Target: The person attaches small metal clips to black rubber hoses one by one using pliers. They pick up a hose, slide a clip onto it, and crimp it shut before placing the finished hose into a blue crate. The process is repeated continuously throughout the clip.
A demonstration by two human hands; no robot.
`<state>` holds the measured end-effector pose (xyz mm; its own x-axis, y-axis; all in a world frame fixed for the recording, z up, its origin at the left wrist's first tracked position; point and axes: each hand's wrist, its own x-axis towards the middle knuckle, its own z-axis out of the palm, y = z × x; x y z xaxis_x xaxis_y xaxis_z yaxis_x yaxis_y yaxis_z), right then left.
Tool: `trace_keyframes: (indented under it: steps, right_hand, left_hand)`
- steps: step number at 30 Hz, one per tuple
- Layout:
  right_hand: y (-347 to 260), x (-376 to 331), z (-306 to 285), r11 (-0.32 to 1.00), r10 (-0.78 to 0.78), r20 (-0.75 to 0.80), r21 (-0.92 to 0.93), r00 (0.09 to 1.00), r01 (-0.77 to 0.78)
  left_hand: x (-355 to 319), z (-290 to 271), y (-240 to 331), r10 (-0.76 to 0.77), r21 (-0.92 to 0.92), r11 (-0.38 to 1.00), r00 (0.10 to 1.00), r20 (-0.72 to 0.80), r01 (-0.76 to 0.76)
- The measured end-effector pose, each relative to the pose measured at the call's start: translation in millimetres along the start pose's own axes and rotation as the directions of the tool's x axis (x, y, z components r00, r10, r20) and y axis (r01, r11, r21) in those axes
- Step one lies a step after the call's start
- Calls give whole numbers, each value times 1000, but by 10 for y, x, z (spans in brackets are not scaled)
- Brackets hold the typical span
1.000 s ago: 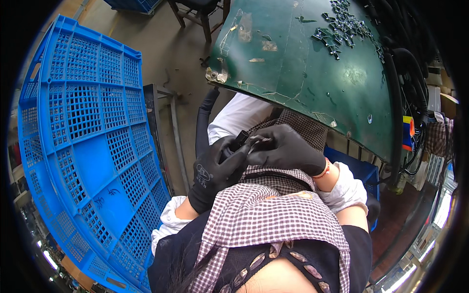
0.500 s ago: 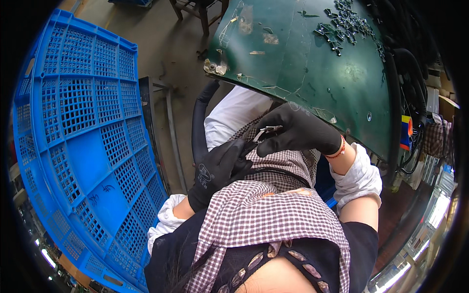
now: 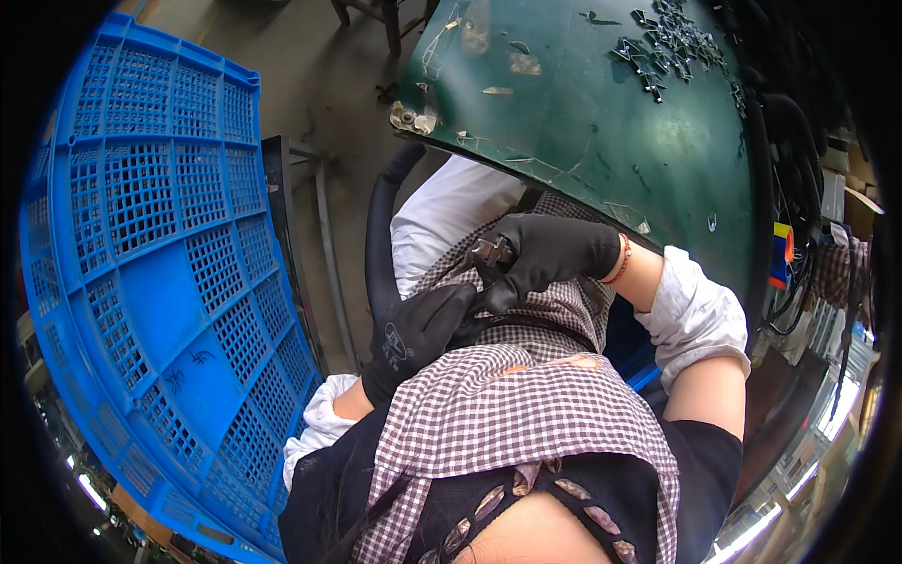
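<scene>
My right hand (image 3: pixel 550 252), in a black glove, is closed over my lap on a small shiny dark metal piece (image 3: pixel 490 251). Its exact kind is not clear, and the fingers cover part of it. Just to the left, my left hand (image 3: pixel 423 329), also black-gloved, has its fingers pressed together. Its fingertips meet those of the right hand, and whatever they pinch is hidden. Both hands are above the checked apron (image 3: pixel 526 404), below the near edge of the green table (image 3: pixel 583 141).
Small dark metal pieces (image 3: pixel 667 47) lie heaped at the table's far right. Blue mesh crates (image 3: pixel 155 291) stand upright at my left, beside a metal frame (image 3: pixel 329 244). A black curved tube (image 3: pixel 383 226) runs by my white trouser leg (image 3: pixel 432 235). Dark cables hang at the right.
My right hand has turned and closed in, moving slightly left. The bright metal between its fingers now shows as a darker piece near the knuckles. My left hand has barely moved.
</scene>
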<state>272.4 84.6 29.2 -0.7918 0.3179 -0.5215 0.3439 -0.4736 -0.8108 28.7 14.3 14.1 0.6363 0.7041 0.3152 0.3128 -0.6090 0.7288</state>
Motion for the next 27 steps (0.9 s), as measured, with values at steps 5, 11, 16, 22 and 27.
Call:
trace_keyframes:
  steps: [5,11,16,22,27]
  right_hand:
    - [340,139,87,948,-139,11,290,990,130]
    - [64,-73,39,950,-75,-202,-313,976,8]
    - [-87,-493,52,844,-321,-371,-530,871,85]
    - [-341,-603,129,648,-336,-265,-761,904,18]
    - [-395,-587,97,526,-266,-168,-851,949,-4]
  left_hand:
    - [-13,31,-9,-30,-25,999,1000,-7,29]
    - [-25,116,-92,-70,-111,992,993,-93,60]
    - [-62,167,-102,-120,-153,983,983,-142,98]
    - [-53,198,-111,-105,-138,987,977,-186,80]
    - [-77,181,-82,-137,-206,972,985,-104,114]
